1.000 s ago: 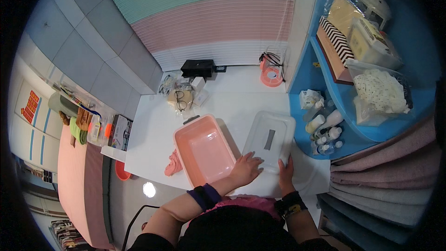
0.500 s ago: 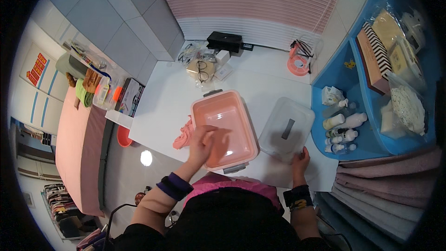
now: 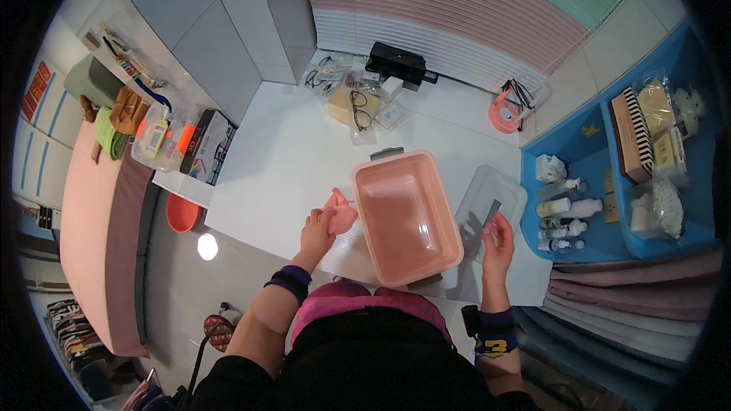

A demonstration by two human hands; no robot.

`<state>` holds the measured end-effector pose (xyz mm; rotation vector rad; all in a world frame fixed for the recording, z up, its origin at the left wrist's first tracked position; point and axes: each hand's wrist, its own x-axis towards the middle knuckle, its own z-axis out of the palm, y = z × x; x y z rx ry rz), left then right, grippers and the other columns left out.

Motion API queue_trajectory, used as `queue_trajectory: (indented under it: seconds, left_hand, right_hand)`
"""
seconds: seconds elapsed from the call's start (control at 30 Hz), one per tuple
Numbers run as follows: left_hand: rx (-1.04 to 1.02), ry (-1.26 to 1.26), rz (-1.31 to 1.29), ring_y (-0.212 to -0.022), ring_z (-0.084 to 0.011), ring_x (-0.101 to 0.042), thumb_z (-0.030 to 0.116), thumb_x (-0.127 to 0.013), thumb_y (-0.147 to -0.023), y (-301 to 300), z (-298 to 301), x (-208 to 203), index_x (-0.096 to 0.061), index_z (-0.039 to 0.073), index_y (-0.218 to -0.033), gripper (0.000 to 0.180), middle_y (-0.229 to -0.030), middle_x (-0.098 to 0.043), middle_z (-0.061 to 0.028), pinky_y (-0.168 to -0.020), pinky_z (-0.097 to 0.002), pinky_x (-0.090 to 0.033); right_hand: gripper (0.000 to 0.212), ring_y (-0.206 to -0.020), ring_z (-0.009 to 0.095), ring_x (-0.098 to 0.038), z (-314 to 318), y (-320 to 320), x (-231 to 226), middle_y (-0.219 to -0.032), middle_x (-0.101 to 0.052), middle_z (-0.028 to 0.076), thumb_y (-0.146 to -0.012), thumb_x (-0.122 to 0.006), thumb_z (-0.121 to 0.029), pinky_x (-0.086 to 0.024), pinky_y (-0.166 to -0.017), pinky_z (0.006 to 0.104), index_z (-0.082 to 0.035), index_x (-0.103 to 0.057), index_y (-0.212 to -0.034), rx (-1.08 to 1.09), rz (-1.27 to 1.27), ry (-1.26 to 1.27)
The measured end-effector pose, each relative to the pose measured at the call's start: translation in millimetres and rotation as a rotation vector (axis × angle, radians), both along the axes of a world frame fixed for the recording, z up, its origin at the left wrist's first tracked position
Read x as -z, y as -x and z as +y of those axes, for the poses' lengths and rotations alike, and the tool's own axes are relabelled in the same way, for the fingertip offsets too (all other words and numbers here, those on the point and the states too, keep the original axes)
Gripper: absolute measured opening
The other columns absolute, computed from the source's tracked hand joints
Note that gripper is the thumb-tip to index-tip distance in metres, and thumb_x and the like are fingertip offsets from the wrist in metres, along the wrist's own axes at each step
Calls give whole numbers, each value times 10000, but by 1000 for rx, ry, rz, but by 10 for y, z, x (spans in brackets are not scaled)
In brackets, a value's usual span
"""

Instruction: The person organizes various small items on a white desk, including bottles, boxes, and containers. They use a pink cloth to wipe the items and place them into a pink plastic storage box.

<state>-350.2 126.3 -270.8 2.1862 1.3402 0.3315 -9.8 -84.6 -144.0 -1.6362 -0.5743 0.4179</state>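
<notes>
Head view, hands: we see the left hand [image 3: 316, 232] at the near left edge of the white surface [image 3: 282, 160], fingers closed around a small pink object [image 3: 340, 214]; the right hand [image 3: 496, 242] lies flat, fingers together, on a clear lid [image 3: 487, 198].
Head view, pink object: soft-looking and crumpled, possibly a cloth or glove; we cannot tell which. It touches or nearly touches the left wall of the tub.
Head view, tub: a pink rectangular tub [image 3: 406, 217] stands between the two hands, open side up and apparently empty, with a grey handle at each short end.
Head view, key relation: the tub's long axis runs away from us, tilted slightly leftward at the far end. From the left hand, the tub lies directly to the right, just beside it; from the right hand, it lies to the left, near but apart. We judge the left hand to be the nearer one.
Head view, lid: it lies flat on the surface just right of the tub, with a grey strip at its centre.
Head view, surroundings: a blue shelf unit [image 3: 586, 144] with bottles [image 3: 563, 209] stands at right; spectacles [image 3: 359, 110] and bagged items lie at the far end.
</notes>
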Motion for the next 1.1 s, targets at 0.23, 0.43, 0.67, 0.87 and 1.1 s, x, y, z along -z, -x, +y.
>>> queue_trajectory:
  seconds: [0.23, 0.43, 0.67, 0.87, 1.1]
  left_hand:
    - [-286, 457, -465, -808, -222, -606, 10, -631, -704, 138, 294, -720, -532, 100, -1165, 480, -1040, -540, -117, -617, -326, -507]
    - [289, 347, -685, -779, -116, -596, 51, -730, -789, -1, 194, -1518, -453, 96, -1311, 592, -1060, -566, -75, -594, -262, -498]
    - [362, 60, -561, -1029, -352, -554, 171, -700, -782, -507, 618, -1075, -560, 46, -1199, 458, -1100, -604, -146, -911, -421, -459]
    - [278, 113, -329, -1165, -387, -518, 251, -744, -745, -1064, 1215, -558, -395, 26, -1375, 754, -1266, -540, -218, -981, -433, -435]
    - [375, 311, -209, -1026, -377, -628, 217, -639, -774, -1326, 1300, -598, -440, 111, -1378, 644, -1088, -663, -209, -871, -440, -501]
  right_hand:
    - [481, -1124, 120, -545, 780, 1129, -540, -1244, -563, 49, -907, -602, -8, -457, -920, 269, -54, -463, -1366, -591, 197, 84]
    - [584, -1183, 155, -514, 1168, 1790, -473, -1358, -469, 55, -917, -585, -13, -452, -959, 298, -73, -349, -1448, -597, 493, -60]
    - [529, -1191, 186, -513, 860, 1484, -281, -1310, -516, 111, -930, -552, -70, -454, -978, 312, -41, -368, -1425, -242, 580, 50]
    - [579, -1177, 185, -527, 384, 1468, -163, -1323, -518, 111, -908, -558, -50, -449, -966, 295, -24, -348, -1447, -3, 652, -1]
    - [601, -1123, 151, -531, 168, 1461, 79, -1301, -522, 89, -896, -580, -53, -447, -917, 253, -19, -347, -1449, 14, 580, -6]
